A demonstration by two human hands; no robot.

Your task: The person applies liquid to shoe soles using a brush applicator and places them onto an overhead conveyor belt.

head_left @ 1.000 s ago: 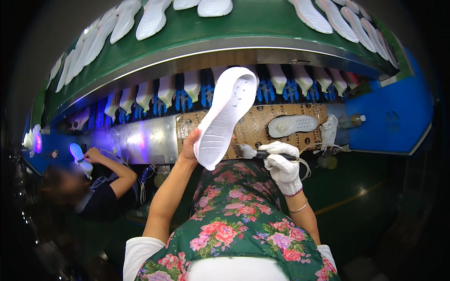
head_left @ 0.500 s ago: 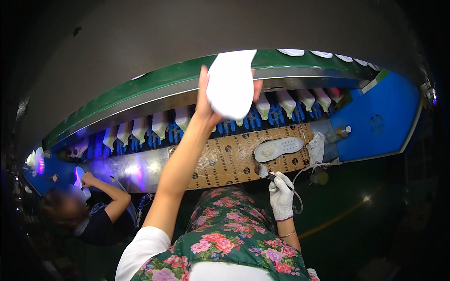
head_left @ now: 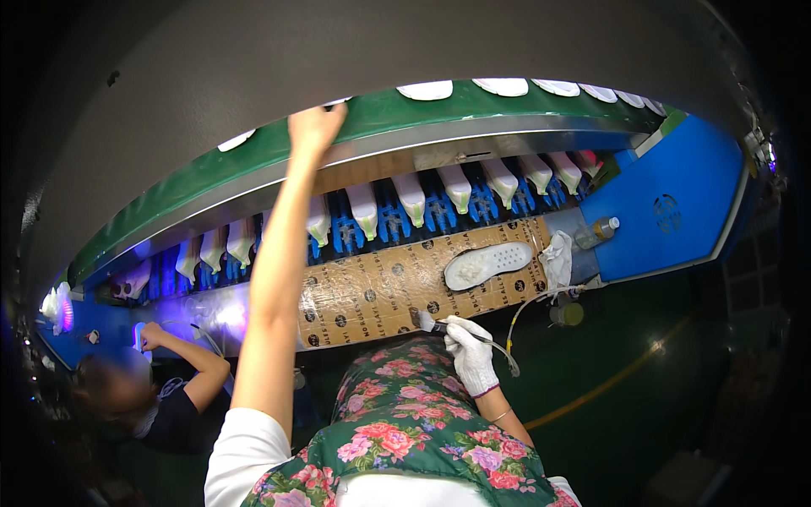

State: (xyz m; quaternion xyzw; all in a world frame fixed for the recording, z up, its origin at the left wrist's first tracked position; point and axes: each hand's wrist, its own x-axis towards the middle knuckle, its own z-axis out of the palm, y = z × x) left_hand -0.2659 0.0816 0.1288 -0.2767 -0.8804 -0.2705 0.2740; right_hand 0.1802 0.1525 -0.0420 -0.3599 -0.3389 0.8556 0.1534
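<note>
My left hand (head_left: pixel 314 127) is stretched far up onto the upper green conveyor belt (head_left: pixel 397 114). A sliver of a white sole (head_left: pixel 337 101) shows just beyond its fingers; whether the hand still grips it is hidden. My right hand (head_left: pixel 470 355), in a white glove, holds a small brush (head_left: pixel 426 321) low over the near edge of the cardboard-covered bench (head_left: pixel 372 291). Another white sole (head_left: pixel 488 264) lies flat on that bench, to the right of the brush.
White soles (head_left: pixel 505 86) ride along the green belt. Below it, white shoe forms (head_left: pixel 411 198) sit in blue holders. A white cloth (head_left: pixel 557 258), a small bottle (head_left: pixel 604 226) and a round tin (head_left: pixel 568 314) lie right. A co-worker (head_left: pixel 127 393) sits at lower left.
My left arm has risen from chest height to the top belt, carrying the white sole upward, and now only a sliver of it shows. My right hand stayed low with the brush.
</note>
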